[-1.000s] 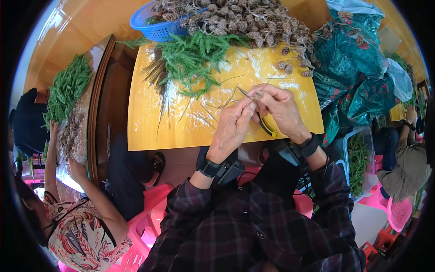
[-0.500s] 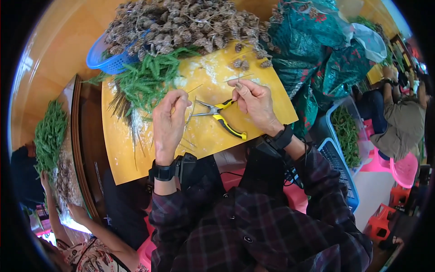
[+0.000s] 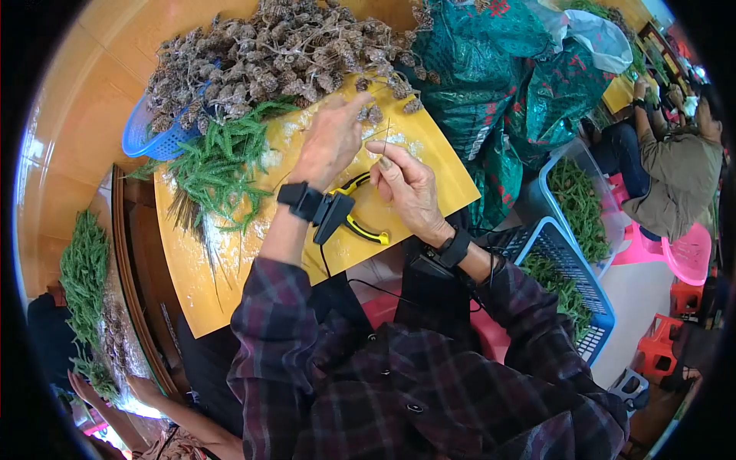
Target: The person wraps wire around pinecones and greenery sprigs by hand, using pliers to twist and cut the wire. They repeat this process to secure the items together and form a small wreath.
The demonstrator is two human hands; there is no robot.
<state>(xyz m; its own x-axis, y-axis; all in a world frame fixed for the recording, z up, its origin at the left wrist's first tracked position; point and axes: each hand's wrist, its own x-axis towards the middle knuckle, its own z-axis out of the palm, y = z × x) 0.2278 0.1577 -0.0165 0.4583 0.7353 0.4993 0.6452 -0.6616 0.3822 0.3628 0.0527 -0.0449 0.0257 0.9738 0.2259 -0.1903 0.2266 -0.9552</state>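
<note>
My left hand (image 3: 331, 142) stretches over the yellow board (image 3: 445, 165), its fingers extended toward the loose pine cones (image 3: 374, 115) at the edge of the heap. Nothing shows in that hand, though its fingertips are partly hidden. My right hand (image 3: 410, 188) pinches a thin dark wire (image 3: 387, 132) between thumb and forefinger, with another thin strand crossing nearby. Below my hands lie pliers with yellow and black handles (image 3: 366, 230); my left wrist covers their jaws. Green artificial pine sprigs (image 3: 222, 157) lie on the board to the left of my left hand.
A large pine cone heap (image 3: 284, 57) spreads at the back, partly over a blue basket (image 3: 157, 142). Green plastic bags (image 3: 483, 77) stand at the back right. Below them, a blue crate (image 3: 594, 326) and a clear bin (image 3: 548, 172) hold greenery. Other people work at both sides.
My left hand has moved forward toward the pine cones, its fingers extending from a pinch. My right hand still pinches the wire. The whole view has shifted a little.
</note>
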